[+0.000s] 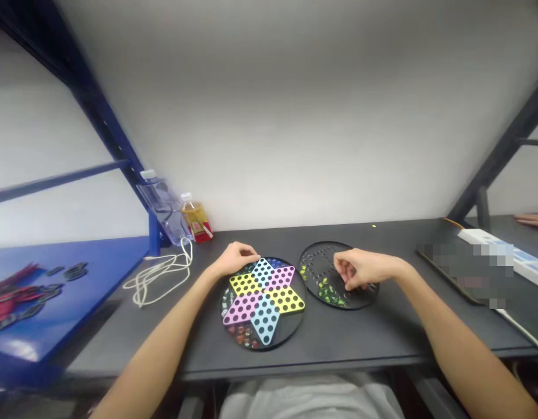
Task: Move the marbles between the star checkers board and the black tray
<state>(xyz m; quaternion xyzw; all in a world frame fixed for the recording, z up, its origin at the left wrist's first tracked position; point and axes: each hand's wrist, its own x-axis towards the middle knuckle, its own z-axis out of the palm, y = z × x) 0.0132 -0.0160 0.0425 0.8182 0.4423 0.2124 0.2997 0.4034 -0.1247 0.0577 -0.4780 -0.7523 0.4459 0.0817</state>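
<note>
The star board (pixel 290 331), a round black plate with a six-pointed star in yellow, blue, pink and other pastel colours, lies on the table (pixel 321 352) straight ahead of the person. Small glass marbles (pixel 245 336) sit in its dark edge areas, with a reddish group nearest the person. The left hand (pixel 236 259) rests at the star board's far left rim, fingers loosely curled and touching or just above the edge; it is hard to tell whether it holds anything. Just right of the star board lies a round black board (pixel 325 243) with rows of holes, and green marbles (pixel 325 293) are bunched on its near side. The right hand (pixel 353 269) is over that board, its fingers (pixel 344 278) curled down toward the surface, but whether they pinch a marble cannot be told. The hands are well apart, with the star board's right half between them. Beyond the star board and to its left stand an amber drink bottle (pixel 196 222) and a clear bottle (pixel 161 203), with a white cable (pixel 161 278) coiled on the table nearer the star board. Far to the star board's right lie a blurred dark slab (pixel 458 270) and a white box (pixel 487 244), and another person's hand (pixel 530 220) shows past them.
</note>
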